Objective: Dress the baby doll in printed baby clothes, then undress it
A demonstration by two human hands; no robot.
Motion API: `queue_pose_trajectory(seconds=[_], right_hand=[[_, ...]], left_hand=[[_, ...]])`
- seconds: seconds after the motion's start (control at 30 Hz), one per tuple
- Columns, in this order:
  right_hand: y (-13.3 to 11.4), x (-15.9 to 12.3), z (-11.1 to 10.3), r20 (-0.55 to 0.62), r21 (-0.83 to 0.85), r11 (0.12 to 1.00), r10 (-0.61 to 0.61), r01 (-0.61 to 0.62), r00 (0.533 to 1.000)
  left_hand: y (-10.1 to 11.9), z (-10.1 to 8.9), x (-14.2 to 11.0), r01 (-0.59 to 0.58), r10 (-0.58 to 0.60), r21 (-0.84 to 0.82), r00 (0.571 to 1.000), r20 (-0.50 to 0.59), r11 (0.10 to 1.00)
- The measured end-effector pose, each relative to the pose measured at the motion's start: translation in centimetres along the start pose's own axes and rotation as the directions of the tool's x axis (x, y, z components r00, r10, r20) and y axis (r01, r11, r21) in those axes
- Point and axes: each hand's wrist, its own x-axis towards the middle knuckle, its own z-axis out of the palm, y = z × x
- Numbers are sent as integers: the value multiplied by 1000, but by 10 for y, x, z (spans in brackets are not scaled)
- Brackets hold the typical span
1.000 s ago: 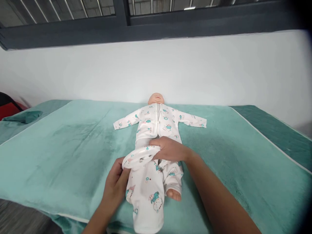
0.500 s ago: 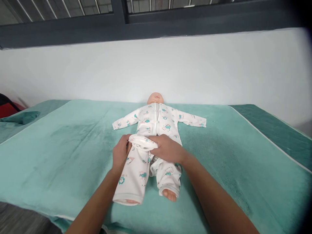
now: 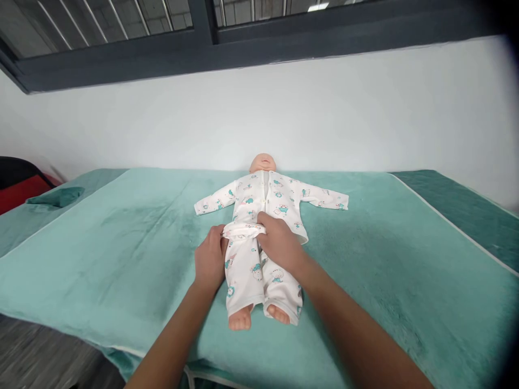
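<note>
A baby doll (image 3: 263, 161) lies on its back, head toward the wall, arms spread in a white printed jacket (image 3: 253, 197). Matching baby pants (image 3: 248, 270) cover its legs, and both bare feet poke out of the cuffs. My left hand (image 3: 211, 254) is closed on the waistband at its left side. Gripping the same waistband near its middle is my right hand (image 3: 279, 237), fingers pinched over the cloth. The waistband is bunched between the two hands, just under the jacket's lower edge. My right hand hides part of the doll's belly.
Under the doll is a bed with a light green cover (image 3: 133, 237), darker green at both ends. A white wall (image 3: 259, 119) rises behind it below a dark window frame (image 3: 121, 59). A red and black object (image 3: 20, 186) stands at the far left.
The pants have been drawn upward along the doll's left-hand leg, and that foot now shows past the cuff. Both hands have kept hold of the waistband. The view has tilted slightly.
</note>
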Motion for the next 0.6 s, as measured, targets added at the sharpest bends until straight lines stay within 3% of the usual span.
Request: queue_pose_trajectory(seconds=[0.17,0.3,0.37,0.47,0.6], right_hand=[[-2,-2,-9,112,84,996,-33,24,993],[-7,-4,-16,180,162,987,-40,11,983],[-8,-5,-20,218,186,983,-46,5,975],[-7,-6,-29,343,198,980,-84,16,936],[-6,-9,-36,465,151,987,-122,57,877]], left_hand=[[-7,0,2,-17,32,-293,998,46,956],[-17,0,7,130,-51,-543,986,159,830],[-20,-3,6,192,-26,-646,966,258,738],[-22,-13,0,272,57,-721,916,396,637],[-19,-22,-9,322,54,-677,881,471,662]])
